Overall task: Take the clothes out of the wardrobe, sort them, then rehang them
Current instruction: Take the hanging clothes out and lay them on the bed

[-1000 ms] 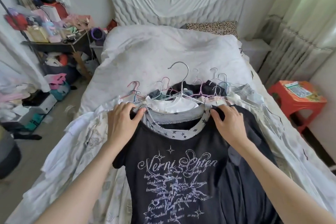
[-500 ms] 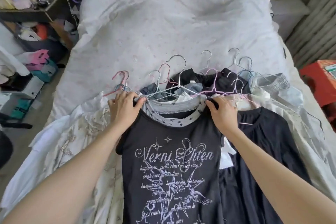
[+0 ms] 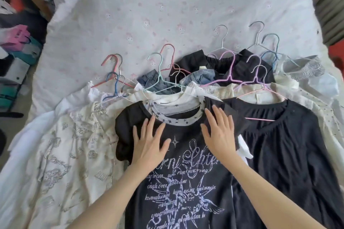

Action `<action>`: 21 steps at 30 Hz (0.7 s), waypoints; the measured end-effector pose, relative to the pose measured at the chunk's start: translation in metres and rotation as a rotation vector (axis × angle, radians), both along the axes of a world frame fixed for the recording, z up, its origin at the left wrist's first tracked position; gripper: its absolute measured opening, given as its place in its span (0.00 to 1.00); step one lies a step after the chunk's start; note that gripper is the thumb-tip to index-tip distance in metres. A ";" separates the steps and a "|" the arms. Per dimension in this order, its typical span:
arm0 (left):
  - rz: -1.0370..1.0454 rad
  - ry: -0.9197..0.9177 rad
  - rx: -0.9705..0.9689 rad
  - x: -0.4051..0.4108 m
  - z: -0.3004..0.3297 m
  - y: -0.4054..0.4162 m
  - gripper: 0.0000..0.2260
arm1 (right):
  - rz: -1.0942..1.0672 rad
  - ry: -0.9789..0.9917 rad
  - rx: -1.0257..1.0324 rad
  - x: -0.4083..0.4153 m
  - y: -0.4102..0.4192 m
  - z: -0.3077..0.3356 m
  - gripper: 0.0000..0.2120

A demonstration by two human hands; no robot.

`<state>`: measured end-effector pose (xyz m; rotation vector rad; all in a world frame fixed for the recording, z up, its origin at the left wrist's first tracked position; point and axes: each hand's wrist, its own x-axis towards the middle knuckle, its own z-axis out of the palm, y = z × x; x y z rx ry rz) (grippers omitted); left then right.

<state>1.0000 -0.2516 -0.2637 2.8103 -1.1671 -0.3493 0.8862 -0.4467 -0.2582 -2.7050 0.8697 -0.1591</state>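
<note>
Both hands have let go of the collar and now lie flat on the black T-shirt (image 3: pixel 186 182), my left hand (image 3: pixel 149 143) and right hand (image 3: pixel 219 132) pressing its chest, fingers (image 3: pixel 216 115) spread apart and holding nothing. It lies face up on top of the pile of clothes on the bed (image 3: pixel 167 15), a pale star-printed collar (image 3: pixel 175 121) at its neck. Pale gothic script across the chest is partly covered by my hands and not fully legible; winged figures and smaller lines sit below. Coloured hangers (image 3: pixel 230 67) fan out above.
</note>
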 end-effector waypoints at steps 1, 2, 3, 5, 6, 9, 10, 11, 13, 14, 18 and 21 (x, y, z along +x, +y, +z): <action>-0.031 0.013 0.038 -0.009 -0.006 0.005 0.25 | 0.033 0.046 -0.002 -0.009 0.009 -0.008 0.25; -0.060 0.029 0.082 -0.018 -0.011 0.010 0.26 | 0.054 0.101 0.001 -0.019 0.017 -0.014 0.25; -0.079 0.040 0.118 -0.027 -0.015 0.017 0.27 | 0.064 0.154 0.006 -0.029 0.025 -0.021 0.26; -0.095 0.058 0.161 -0.041 -0.019 0.030 0.28 | 0.067 0.245 0.034 -0.050 0.040 -0.031 0.27; -0.093 0.057 0.174 -0.047 -0.020 0.037 0.28 | 0.071 0.290 0.049 -0.060 0.047 -0.034 0.27; -0.085 0.074 0.221 -0.062 -0.016 0.051 0.29 | 0.104 0.380 0.064 -0.089 0.065 -0.040 0.28; -0.096 0.082 0.235 -0.068 -0.014 0.055 0.30 | 0.115 0.397 0.071 -0.097 0.069 -0.039 0.28; -0.105 0.104 0.249 -0.073 -0.011 0.059 0.30 | 0.119 0.411 0.082 -0.106 0.073 -0.041 0.27; -0.104 0.163 0.309 -0.084 -0.006 0.067 0.30 | 0.122 0.435 0.125 -0.119 0.082 -0.039 0.31; -0.101 0.183 0.338 -0.089 -0.003 0.069 0.30 | 0.117 0.440 0.147 -0.125 0.087 -0.036 0.33; -0.183 0.185 0.345 -0.110 0.007 0.083 0.36 | 0.124 0.501 0.374 -0.151 0.103 -0.025 0.29; -0.251 0.314 0.489 -0.127 0.023 0.100 0.29 | 0.117 0.606 0.557 -0.184 0.125 -0.014 0.27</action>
